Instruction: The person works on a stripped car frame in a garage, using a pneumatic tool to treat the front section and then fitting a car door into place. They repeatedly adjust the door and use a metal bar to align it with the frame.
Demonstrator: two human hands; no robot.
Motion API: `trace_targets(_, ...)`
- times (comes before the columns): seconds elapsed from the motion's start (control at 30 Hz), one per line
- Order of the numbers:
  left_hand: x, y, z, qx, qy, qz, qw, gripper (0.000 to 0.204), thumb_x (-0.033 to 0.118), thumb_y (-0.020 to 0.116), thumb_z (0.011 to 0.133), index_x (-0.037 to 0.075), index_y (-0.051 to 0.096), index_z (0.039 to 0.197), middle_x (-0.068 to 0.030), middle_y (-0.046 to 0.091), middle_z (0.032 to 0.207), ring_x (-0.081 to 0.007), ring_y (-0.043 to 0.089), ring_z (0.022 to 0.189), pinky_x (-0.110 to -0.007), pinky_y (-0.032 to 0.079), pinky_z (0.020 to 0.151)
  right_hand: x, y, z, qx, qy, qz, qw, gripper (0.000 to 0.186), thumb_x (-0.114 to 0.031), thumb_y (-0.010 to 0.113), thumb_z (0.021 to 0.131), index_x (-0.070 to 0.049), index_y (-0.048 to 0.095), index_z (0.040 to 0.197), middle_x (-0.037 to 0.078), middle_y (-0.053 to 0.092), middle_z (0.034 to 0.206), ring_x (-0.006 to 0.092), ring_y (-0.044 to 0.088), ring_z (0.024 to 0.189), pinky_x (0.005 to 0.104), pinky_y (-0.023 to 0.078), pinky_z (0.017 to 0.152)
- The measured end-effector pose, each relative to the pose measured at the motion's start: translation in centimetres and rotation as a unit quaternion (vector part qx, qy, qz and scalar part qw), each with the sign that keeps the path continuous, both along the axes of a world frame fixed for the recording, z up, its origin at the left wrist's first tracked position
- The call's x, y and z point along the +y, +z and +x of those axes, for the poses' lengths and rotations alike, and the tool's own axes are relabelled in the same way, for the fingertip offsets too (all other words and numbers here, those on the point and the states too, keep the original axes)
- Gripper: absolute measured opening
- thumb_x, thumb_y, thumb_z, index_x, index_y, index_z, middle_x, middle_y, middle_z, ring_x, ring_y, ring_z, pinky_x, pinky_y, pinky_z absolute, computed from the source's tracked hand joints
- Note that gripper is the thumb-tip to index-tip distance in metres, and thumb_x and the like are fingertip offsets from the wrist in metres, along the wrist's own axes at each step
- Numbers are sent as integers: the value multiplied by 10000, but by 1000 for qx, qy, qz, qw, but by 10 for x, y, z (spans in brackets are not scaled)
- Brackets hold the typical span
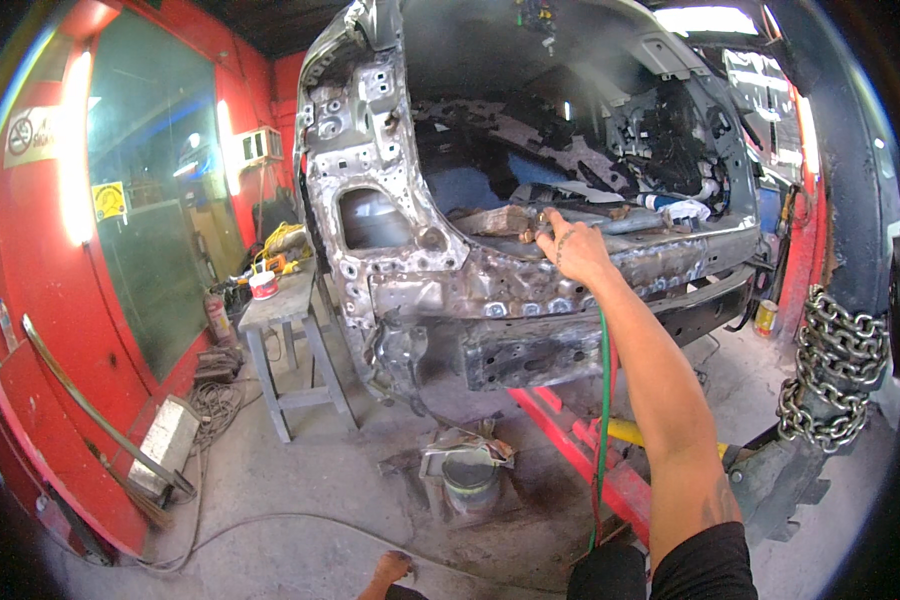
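My right hand (574,250) reaches out to the rear sill of a stripped car body (435,272). Its fingers are curled around something small and brass-coloured at the sill, mostly hidden beneath them. Next to the fingertips a wooden block (498,220) lies on the sill. Below the forearm hangs a green hose (604,400), with a thin red one alongside lower down. Low at the bottom edge is my left hand (394,568), its fingers closed; whether they hold anything is hidden.
A grey bench (288,303) with tools and a red-white tub stands left. On the floor are a bucket (470,484) and a trailing hose (270,517). A red beam (560,425) slants beneath the car; heavy chain (835,370) hangs at the right.
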State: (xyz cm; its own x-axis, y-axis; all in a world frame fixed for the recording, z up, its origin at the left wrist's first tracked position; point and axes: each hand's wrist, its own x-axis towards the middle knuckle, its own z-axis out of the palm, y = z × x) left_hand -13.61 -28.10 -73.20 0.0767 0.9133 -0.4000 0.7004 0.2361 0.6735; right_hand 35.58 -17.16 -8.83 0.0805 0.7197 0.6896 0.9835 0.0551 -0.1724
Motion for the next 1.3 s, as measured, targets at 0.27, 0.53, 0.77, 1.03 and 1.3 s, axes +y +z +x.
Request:
trace_targets(0.27,2,-18,-15,-1,13,17,1000,338,306,565,808,26,727,908,-114,725,762,-227,705,656,-371,565,661,-1,3,-10,6,11,1,1000,512,-406,467,944,-97,455,1351,254,677,998,440,626,1019,634,339,1029)
trace_targets(0.53,-28,25,6,225,-149,183,945,307,252,550,836,14,703,955,-154,719,797,-285,714,718,-398,570,667,6,-2,-2,-64,5,53,997,500,-354,516,928,-67,459,1333,243,671,758,433,654,778,560,438,862)
trace_targets(0.77,-140,117,37,74,-98,226,966,330,212,519,890,4,643,1114,-255,637,1070,-394,597,1007,-473,456,929,-1,24,-5,-46,27,10,999,561,-329,498,944,-10,392,1393,249,676,1001,407,639,947,571,323,1053)
trace_targets(1.03,-272,325,78,4,-54,73,996,320,198,553,825,31,674,1069,-263,663,1011,-408,624,968,-482,486,860,-24,57,1,20,46,-134,990,692,-339,544,921,-59,255,1483,291,526,1298,462,493,1206,619,285,1056)
trace_targets(1.3,-363,412,30,63,-226,64,970,354,363,600,855,38,707,948,-292,661,923,-370,664,853,-491,508,751,-211,25,-32,32,161,-186,969,673,-237,659,801,-54,407,1397,288,490,1254,455,482,1138,540,384,984)
